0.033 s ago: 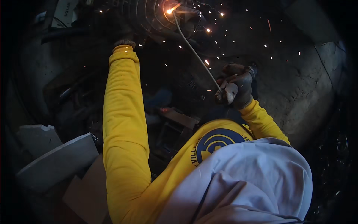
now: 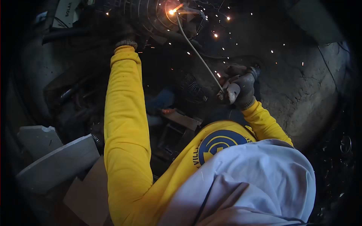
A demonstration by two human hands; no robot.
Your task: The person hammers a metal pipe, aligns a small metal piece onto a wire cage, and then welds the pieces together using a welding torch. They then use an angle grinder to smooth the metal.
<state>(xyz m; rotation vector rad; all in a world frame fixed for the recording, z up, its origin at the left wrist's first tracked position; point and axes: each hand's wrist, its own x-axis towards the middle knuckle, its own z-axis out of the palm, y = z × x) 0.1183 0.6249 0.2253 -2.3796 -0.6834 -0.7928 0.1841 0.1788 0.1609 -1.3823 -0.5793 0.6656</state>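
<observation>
My gloved right hand [image 2: 247, 87] is closed round a welding electrode holder [image 2: 233, 92]. From its jaw a long, thin, slightly bent welding rod [image 2: 198, 55] runs up and to the left. The rod's far end meets a bright orange-white glow on a metal piece with curved, ring-like bars [image 2: 154, 17], and sparks scatter to the right and downward. My left arm in a yellow sleeve reaches forward to the left side of that metal piece. There my left hand [image 2: 121, 31], in a dark glove, is lost in shadow, so its fingers cannot be made out.
Pale flat boards [image 2: 62, 160] and a brown sheet [image 2: 89, 192] lean at the lower left. A wire coil [image 2: 193, 88] and a brown block [image 2: 181, 119] lie between my arms. A whitish box [image 2: 66, 13] stands far left; a pale panel [image 2: 315, 22] hangs far right.
The sparks are in slightly different places, and the floor round the wire coil shows a little brighter. My arms, the holder and the rod have barely moved.
</observation>
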